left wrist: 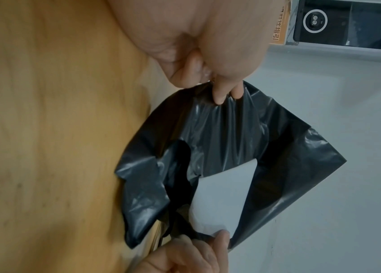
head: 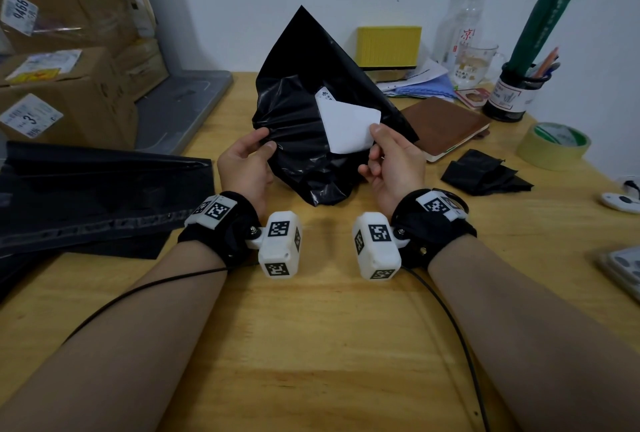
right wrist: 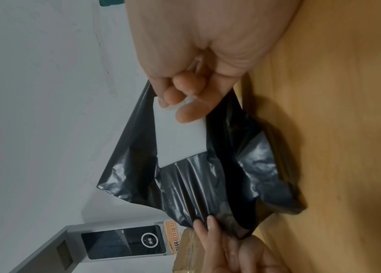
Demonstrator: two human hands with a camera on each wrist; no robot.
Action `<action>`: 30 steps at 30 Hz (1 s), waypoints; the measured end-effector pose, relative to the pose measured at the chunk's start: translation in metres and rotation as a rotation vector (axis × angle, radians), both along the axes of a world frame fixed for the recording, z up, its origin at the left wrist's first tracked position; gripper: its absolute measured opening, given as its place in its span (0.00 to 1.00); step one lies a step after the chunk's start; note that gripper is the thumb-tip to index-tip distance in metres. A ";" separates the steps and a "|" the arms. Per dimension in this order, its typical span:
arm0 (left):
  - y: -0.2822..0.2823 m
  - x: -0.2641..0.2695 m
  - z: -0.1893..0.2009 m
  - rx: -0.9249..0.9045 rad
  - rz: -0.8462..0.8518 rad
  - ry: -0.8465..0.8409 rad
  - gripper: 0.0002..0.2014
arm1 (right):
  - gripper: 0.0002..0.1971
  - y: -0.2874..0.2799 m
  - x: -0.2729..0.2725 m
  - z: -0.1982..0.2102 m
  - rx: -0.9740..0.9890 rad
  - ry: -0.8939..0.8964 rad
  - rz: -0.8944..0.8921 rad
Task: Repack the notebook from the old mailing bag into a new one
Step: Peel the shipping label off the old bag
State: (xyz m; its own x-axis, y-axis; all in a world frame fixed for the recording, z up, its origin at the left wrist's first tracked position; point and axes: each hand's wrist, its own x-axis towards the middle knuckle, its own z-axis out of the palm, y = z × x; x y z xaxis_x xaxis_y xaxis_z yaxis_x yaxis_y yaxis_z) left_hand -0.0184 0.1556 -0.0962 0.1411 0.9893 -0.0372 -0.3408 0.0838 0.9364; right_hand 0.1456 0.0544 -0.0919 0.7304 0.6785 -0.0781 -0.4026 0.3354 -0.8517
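Head view: left hand (head: 246, 162) pinches crumpled black bag (head: 304, 126); right hand (head: 391, 161) pinches white label (head: 348, 125) stuck to it. Brown notebook (head: 445, 125) lies on table just beyond right fingertips, already out. Left: slip into new bag (head: 100, 189), seal.

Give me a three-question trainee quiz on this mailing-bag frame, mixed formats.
1. True or false: the brown notebook lies on the table, outside the held black mailing bag.
2. Which hand pinches the white label? A) left hand B) right hand
3. Fill in: the roll of tape lies to the ____ of the notebook in the head view.

Key: 1 true. 2 B: the right hand pinches it; the left hand grips the bag's plastic. 3 right.
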 end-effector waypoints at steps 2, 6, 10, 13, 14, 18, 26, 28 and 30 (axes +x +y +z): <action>-0.001 0.000 0.001 -0.007 0.003 -0.011 0.14 | 0.09 0.000 0.000 0.000 -0.003 -0.004 -0.015; -0.001 0.000 0.000 -0.006 0.003 -0.005 0.13 | 0.08 0.002 0.001 -0.001 -0.008 -0.003 -0.052; 0.000 -0.001 -0.001 -0.003 0.004 0.009 0.13 | 0.09 0.003 0.002 -0.001 0.004 0.005 -0.078; 0.000 -0.001 -0.002 0.002 0.009 0.025 0.13 | 0.09 0.002 0.002 -0.001 0.005 0.005 -0.087; 0.000 -0.001 -0.002 0.005 0.014 0.030 0.13 | 0.09 0.002 0.002 0.000 0.004 0.004 -0.088; 0.000 -0.001 -0.001 0.009 0.039 0.031 0.13 | 0.07 0.001 0.002 0.000 0.006 -0.009 -0.085; 0.000 0.000 -0.001 0.006 0.059 0.026 0.13 | 0.11 0.001 0.002 -0.001 0.013 -0.015 -0.115; 0.001 0.000 -0.002 0.009 0.064 0.025 0.13 | 0.11 0.001 0.002 -0.001 0.015 -0.011 -0.123; 0.002 0.000 -0.002 0.012 0.069 0.023 0.13 | 0.11 0.000 0.002 0.000 0.014 -0.008 -0.129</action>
